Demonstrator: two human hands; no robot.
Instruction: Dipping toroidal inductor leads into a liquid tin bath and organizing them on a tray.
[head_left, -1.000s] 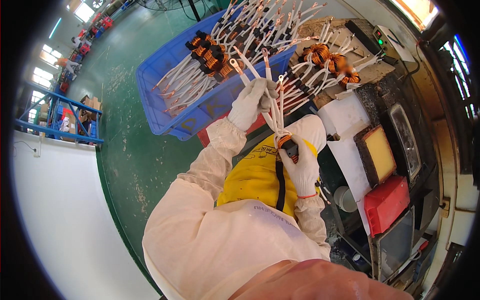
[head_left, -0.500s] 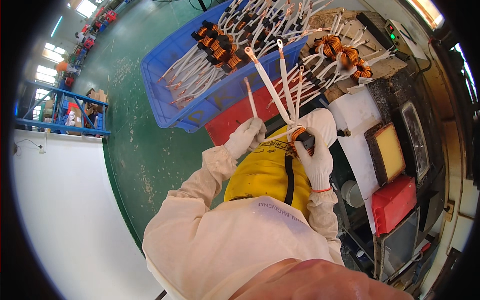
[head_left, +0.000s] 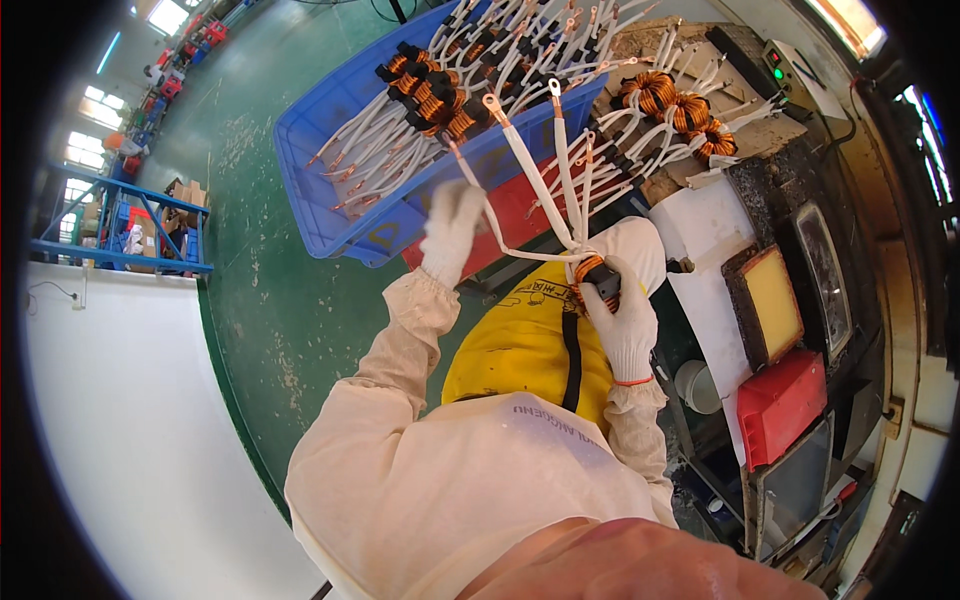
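The coil (head_left: 603, 281) sits over the lap in the right hand (head_left: 628, 322), fingers and thumb closed round its side, so that hand is nearer. Three straight leads (head_left: 537, 172) point away from the person, leaning slightly left, while a bent lead (head_left: 497, 238) runs left, then turns up beside the left hand (head_left: 455, 220). That hand lies left of the coil and beyond it; blur hides how open its fingers are and whether they grip the lead. Printing marks the blue bin (head_left: 300, 200), smock (head_left: 400, 470) and yellow cloth (head_left: 500, 350).
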